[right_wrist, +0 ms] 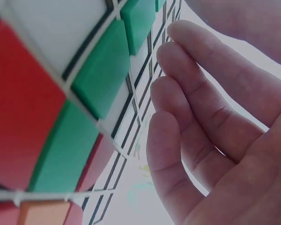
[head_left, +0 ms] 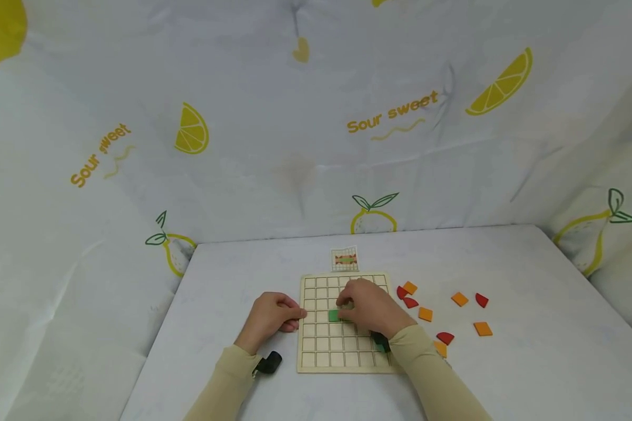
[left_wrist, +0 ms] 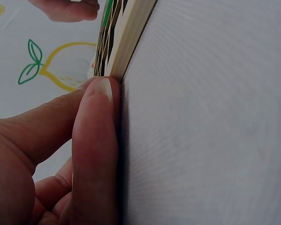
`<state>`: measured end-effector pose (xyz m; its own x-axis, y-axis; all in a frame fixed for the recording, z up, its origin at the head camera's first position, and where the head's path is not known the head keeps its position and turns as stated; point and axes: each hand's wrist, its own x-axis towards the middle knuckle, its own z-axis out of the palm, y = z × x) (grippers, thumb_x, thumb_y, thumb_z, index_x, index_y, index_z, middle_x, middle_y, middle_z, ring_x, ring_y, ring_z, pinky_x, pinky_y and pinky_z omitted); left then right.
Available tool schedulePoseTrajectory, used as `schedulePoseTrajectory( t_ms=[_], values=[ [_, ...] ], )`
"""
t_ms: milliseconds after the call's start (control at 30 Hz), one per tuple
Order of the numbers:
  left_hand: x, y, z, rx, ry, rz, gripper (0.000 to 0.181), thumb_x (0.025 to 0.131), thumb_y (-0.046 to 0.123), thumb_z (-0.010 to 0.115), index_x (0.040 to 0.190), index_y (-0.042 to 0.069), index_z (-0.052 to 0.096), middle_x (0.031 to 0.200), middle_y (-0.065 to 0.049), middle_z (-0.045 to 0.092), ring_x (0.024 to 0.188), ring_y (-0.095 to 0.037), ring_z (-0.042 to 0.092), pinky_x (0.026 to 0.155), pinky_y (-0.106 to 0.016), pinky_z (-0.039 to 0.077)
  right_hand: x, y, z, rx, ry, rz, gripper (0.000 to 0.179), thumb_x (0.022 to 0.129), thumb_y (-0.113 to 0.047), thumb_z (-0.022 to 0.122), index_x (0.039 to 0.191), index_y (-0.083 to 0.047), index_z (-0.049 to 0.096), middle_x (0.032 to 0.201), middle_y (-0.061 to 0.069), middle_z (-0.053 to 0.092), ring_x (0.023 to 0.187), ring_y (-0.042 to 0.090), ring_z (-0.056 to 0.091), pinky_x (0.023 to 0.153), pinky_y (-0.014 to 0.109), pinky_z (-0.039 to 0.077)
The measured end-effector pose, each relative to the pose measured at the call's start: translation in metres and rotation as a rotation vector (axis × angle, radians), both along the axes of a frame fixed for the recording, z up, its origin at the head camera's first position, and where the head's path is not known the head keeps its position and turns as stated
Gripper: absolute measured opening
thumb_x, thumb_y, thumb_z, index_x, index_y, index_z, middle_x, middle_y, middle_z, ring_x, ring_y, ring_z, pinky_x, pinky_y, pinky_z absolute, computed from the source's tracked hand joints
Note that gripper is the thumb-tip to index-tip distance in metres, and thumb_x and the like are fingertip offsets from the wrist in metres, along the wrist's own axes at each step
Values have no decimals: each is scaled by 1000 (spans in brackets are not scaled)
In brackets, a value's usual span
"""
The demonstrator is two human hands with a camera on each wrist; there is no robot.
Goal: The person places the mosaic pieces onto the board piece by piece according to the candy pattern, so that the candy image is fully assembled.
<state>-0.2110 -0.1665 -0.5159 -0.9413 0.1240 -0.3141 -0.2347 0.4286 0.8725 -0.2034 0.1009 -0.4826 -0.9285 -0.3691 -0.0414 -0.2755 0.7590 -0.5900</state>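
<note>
A wooden grid board (head_left: pixel 322 344) lies flat on the white table. At its left edge my left hand (head_left: pixel 271 316) pinches the rim between thumb and finger; in the left wrist view the thumb (left_wrist: pixel 96 140) presses against the board's side (left_wrist: pixel 131 40). My right hand (head_left: pixel 371 307) hovers over the board's middle with fingers slightly bent, its fingertips right at a green square tile (head_left: pixel 334 316). The right wrist view shows loosely bent fingers (right_wrist: pixel 196 98) with nothing gripped between those visible. Beside them are green tiles (right_wrist: pixel 100 70) and a red piece (right_wrist: pixel 23 103). The hand hides part of the grid.
A small pattern card (head_left: pixel 344 259) lies beyond the board's far edge. Several orange squares (head_left: pixel 459 299) and red quarter-round pieces (head_left: pixel 445 338) are scattered to the right. A hanging cloth with lemon prints (head_left: pixel 295 175) backs the table.
</note>
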Motion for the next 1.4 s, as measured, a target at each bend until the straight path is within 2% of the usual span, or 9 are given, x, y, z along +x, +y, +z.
schedulePoseTrajectory(
  t_ms=[267, 400, 533, 700, 833, 967, 1167, 1300, 1400],
  values=[
    [0, 2, 1, 1, -3, -12, 25, 86, 22, 92, 95, 4, 76, 76, -6, 78, 63, -10, 73, 65, -27, 66, -2, 14, 2, -2, 21, -8, 5, 95, -20, 84, 98, -18, 85, 94, -11, 72, 92, 10, 63, 88, 36, 60],
    [1, 0, 0, -6, -3, -11, 26, 86, 23, 92, 95, 4, 76, 76, -5, 77, 63, -10, 72, 65, -26, 66, -4, 29, 2, -52, 17, -6, 8, 96, -20, 82, 102, -15, 84, 99, -8, 74, 95, 12, 67, 89, 37, 61],
    [1, -1, -1, -9, -5, -11, 27, 86, 23, 92, 96, 4, 76, 77, -6, 77, 63, -10, 72, 66, -26, 66, -4, 58, 2, -61, -26, -85, 12, 98, -24, 81, 107, -16, 83, 102, -7, 74, 97, 14, 67, 88, 36, 61],
    [1, -1, -2, -3, 1, -17, 28, 87, 24, 92, 97, 4, 76, 78, -6, 78, 63, -10, 72, 66, -26, 66, -1, 107, 5, -20, -68, -198, 16, 98, -25, 80, 109, -14, 82, 101, -2, 73, 90, 16, 65, 80, 34, 59],
    [0, 0, -2, -3, 4, -15, 27, 87, 23, 92, 97, 3, 76, 78, -6, 77, 63, -9, 72, 66, -26, 66, 7, 146, 7, 26, -93, -276, 21, 98, -27, 79, 112, -11, 81, 108, 5, 74, 96, 23, 66, 83, 42, 62],
    [1, 1, -1, -9, -3, -6, 26, 87, 22, 92, 96, 3, 76, 78, -6, 77, 64, -10, 72, 66, -26, 66, 15, 180, 1, 71, -95, -352, 26, 98, -26, 80, 117, -8, 80, 113, 11, 74, 104, 30, 64, 89, 50, 64],
    [1, 1, 1, -6, -10, -4, 26, 87, 23, 92, 96, 4, 76, 78, -7, 77, 65, -11, 73, 66, -27, 66, 24, 215, 2, 74, -80, -370, 34, 97, -28, 82, 119, -3, 79, 114, 15, 75, 102, 30, 64, 85, 47, 63],
    [1, 2, 1, 1, -13, -2, 26, 87, 22, 92, 96, 3, 76, 79, -7, 78, 65, -11, 73, 66, -27, 66, 25, 227, 2, 86, -80, -381, 38, 96, -30, 83, 119, -2, 79, 115, 17, 75, 101, 31, 65, 86, 48, 63],
    [1, 2, 1, -1, -15, -3, 26, 87, 22, 92, 96, 3, 76, 79, -7, 78, 65, -11, 73, 66, -27, 66, 25, 231, 1, 84, -111, -399, 39, 95, -30, 84, 121, -1, 78, 116, 19, 75, 102, 32, 65, 87, 50, 63]
  ],
)
